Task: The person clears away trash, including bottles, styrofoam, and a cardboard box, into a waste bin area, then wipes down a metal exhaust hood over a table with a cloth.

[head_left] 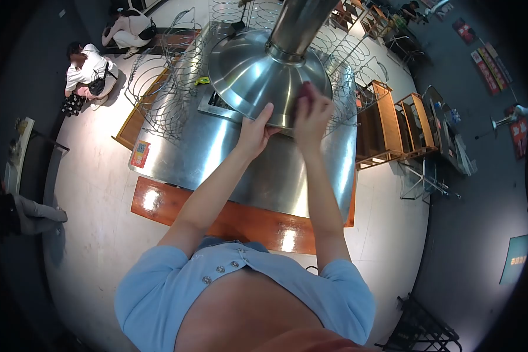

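Note:
A shiny steel exhaust hood (249, 73) hangs from a thick metal pipe over a steel-topped table. My left hand (255, 135) is closed on the hood's near rim, its thumb on the outer face and the fingers under the edge. In my right hand (314, 117), slightly blurred, is a dark red cloth (305, 91) held against the hood's right side. Below the hood, a square metal grill fitting (217, 104) is set into the steel tabletop (217, 155), partly hidden by the hood.
Wire racks (164, 100) stand on the table at left, with more behind and at right. A red label (140, 154) is near the left corner. A wooden bench (258, 226) lies in front, wooden shelving (387, 126) at right. Two people crouch at far left.

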Available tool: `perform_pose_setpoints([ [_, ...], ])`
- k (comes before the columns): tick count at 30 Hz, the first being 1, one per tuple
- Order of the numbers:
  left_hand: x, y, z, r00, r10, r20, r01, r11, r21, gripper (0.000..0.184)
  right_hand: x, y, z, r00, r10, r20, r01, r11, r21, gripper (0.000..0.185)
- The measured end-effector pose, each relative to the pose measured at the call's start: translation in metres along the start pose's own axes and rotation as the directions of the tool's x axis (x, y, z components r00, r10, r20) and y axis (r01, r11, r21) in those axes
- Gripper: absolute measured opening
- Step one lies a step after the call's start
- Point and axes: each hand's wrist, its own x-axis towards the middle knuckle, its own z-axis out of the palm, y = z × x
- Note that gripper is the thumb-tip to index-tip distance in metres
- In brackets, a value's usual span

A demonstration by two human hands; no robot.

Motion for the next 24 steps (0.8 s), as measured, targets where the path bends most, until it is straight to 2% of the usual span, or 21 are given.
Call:
perform_pose_setpoints([
  [1,0.003,-0.001,-0.006,1.000,-0.010,0.016,0.010,1.000,0.003,0.028,-0.010,-0.021,-0.002,0.993,-0.096,0.076,0.095,0.995,0.015,0.034],
  [2,0.008,-0.004,-0.014,0.999,-0.017,0.034,0.017,1.000,0.008,0.031,-0.014,-0.032,-0.002,0.955,-0.267,0.128,0.267,0.964,0.018,0.033],
  [4,0.012,-0.005,-0.018,0.999,-0.023,0.047,0.024,1.000,-0.014,0.029,0.001,-0.037,-0.003,0.917,-0.368,0.152,0.372,0.928,0.004,0.033],
  [6,0.010,0.002,-0.003,0.997,-0.010,0.073,0.014,0.998,-0.054,0.028,0.024,-0.023,-0.004,0.946,-0.292,0.137,0.290,0.956,0.040,0.028],
  [8,0.010,0.004,-0.007,0.998,-0.016,0.064,0.017,1.000,-0.006,0.029,0.060,0.010,0.002,1.000,-0.005,-0.008,0.004,0.997,-0.071,0.024],
  [9,0.009,0.004,-0.007,0.997,-0.042,0.062,0.043,0.999,-0.016,0.029,0.069,0.026,0.005,1.000,-0.012,-0.008,0.012,0.997,-0.071,0.024],
  [11,0.003,0.006,-0.008,0.997,-0.062,0.055,0.063,0.998,-0.020,0.030,0.070,0.049,0.019,0.989,0.145,-0.042,-0.148,0.985,-0.086,0.019],
  [14,0.009,-0.010,-0.003,0.997,-0.066,0.048,0.065,0.998,0.012,0.036,0.036,-0.019,0.007,0.987,-0.164,-0.001,0.163,0.985,-0.059,0.020],
  [15,0.011,-0.015,-0.002,0.984,-0.133,0.119,0.151,0.976,-0.156,0.043,0.023,-0.025,0.002,0.986,-0.164,0.014,0.164,0.985,-0.052,0.020],
  [16,0.011,-0.018,-0.004,0.962,-0.184,0.203,0.242,0.920,-0.310,0.051,0.011,-0.030,-0.001,0.957,-0.273,0.098,0.273,0.962,0.015,0.022],
  [17,0.010,-0.016,-0.010,0.927,-0.252,0.277,0.326,0.907,-0.266,0.063,0.005,-0.032,0.000,0.908,-0.383,0.167,0.373,0.923,0.090,0.024],
  [18,0.010,-0.010,-0.013,0.930,-0.248,0.271,0.321,0.908,-0.268,0.063,0.003,-0.029,-0.001,0.907,-0.385,0.171,0.374,0.922,0.097,0.024],
  [20,0.021,0.010,-0.020,0.996,-0.028,0.090,0.062,0.914,-0.402,0.064,0.004,-0.012,-0.009,0.917,-0.374,0.139,0.373,0.927,0.036,0.027],
  [22,0.039,0.046,-0.039,0.996,0.084,-0.008,-0.081,0.934,-0.349,0.062,0.006,0.000,-0.017,0.927,-0.342,0.154,0.342,0.939,0.031,0.025],
  [23,0.051,0.055,-0.054,0.995,0.097,-0.020,-0.099,0.974,-0.204,0.050,0.008,0.006,-0.018,0.936,-0.316,0.156,0.316,0.948,0.022,0.023],
  [24,0.056,0.058,-0.055,0.994,0.103,-0.021,-0.105,0.974,-0.202,0.050,0.012,0.013,-0.018,0.944,-0.291,0.158,0.293,0.956,0.013,0.022],
])
